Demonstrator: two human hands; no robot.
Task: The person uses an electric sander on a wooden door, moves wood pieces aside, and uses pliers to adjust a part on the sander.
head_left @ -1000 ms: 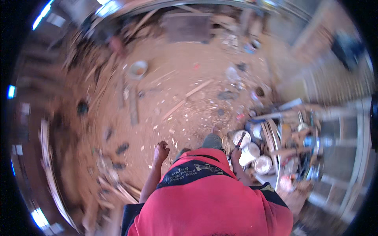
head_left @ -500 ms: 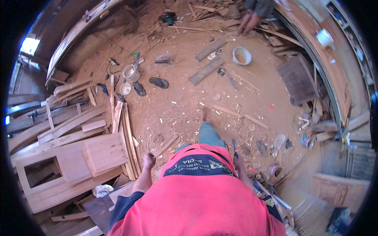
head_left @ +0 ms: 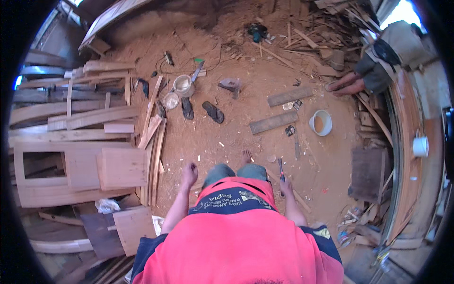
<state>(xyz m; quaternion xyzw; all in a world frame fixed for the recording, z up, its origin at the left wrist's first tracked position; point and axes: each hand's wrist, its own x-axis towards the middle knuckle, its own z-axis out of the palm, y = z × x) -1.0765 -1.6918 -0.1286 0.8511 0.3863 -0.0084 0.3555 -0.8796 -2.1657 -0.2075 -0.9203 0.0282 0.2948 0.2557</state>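
Right hand (head_left: 285,187): fingers wrapped around the handle of a slim hand tool (head_left: 281,166), held at the person's right side. The tool's long axis runs fore and aft; its dark head points forward, away from the body, leaning slightly left. Left hand (head_left: 190,174): curled into a loose fist; I cannot tell whether it encloses anything. A bare foot (head_left: 246,156) stands between and ahead of the hands.

Beside the right forearm lies a thin wood strip (head_left: 302,201). Left of the left hand, long wood strips (head_left: 158,156) lie between it and the pale wooden panels (head_left: 124,167).

Farther ahead of the right hand, two flat boards (head_left: 274,122) lie crosswise, with a white bucket (head_left: 319,115) to their right holding brownish contents. Ahead of the left hand are two dark sandals (head_left: 213,112), then a pail (head_left: 183,85) touching a smaller tub (head_left: 171,100).

Beyond the bucket, far forward and right, I see another person's bare legs (head_left: 347,84) beside scrap timber (head_left: 336,59).
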